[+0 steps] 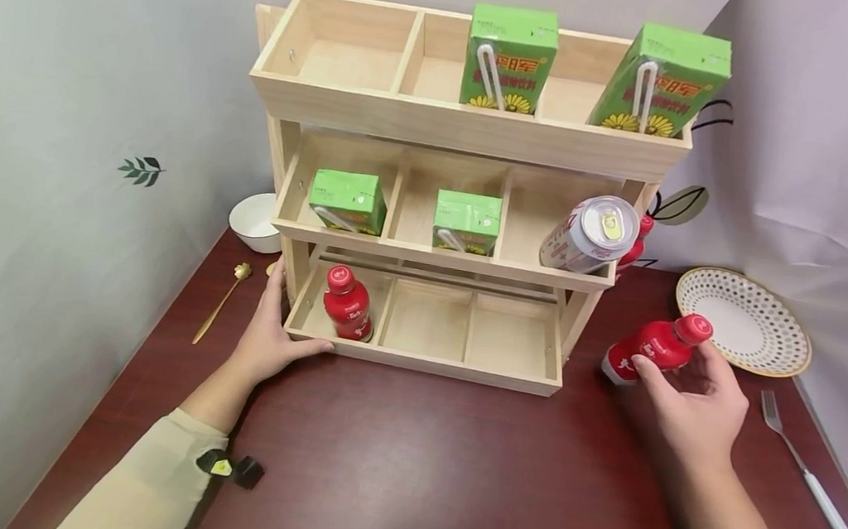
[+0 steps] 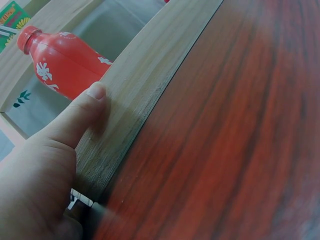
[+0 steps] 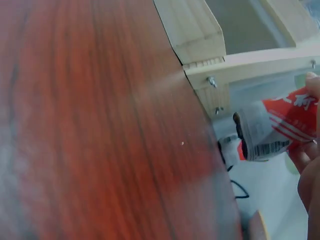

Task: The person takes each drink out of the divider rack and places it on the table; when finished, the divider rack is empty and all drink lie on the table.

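My right hand (image 1: pixel 704 407) holds a small red drink bottle (image 1: pixel 649 349) with a red cap, tilted, to the right of a three-tier wooden shelf rack (image 1: pixel 426 370). In the right wrist view, the held bottle (image 3: pixel 280 127) shows its pale lower end and barcode. At the rack's lower left corner, my left hand (image 1: pixel 268 344) grips the wood, thumb along the front board and fingers at the side. Just behind that thumb (image 2: pixel 82 112), another red bottle (image 1: pixel 348 304) stands in the bottom tier's left compartment.
Green drink cartons (image 1: pixel 511 60) sit in the top and middle tiers. A silver can (image 1: pixel 591 234) leans in the middle tier's right compartment. Right of the rack are a dotted plate (image 1: pixel 770 325) and a fork (image 1: pixel 811 473); left are a white bowl (image 1: pixel 258 235) and a gold spoon (image 1: pixel 220 307).
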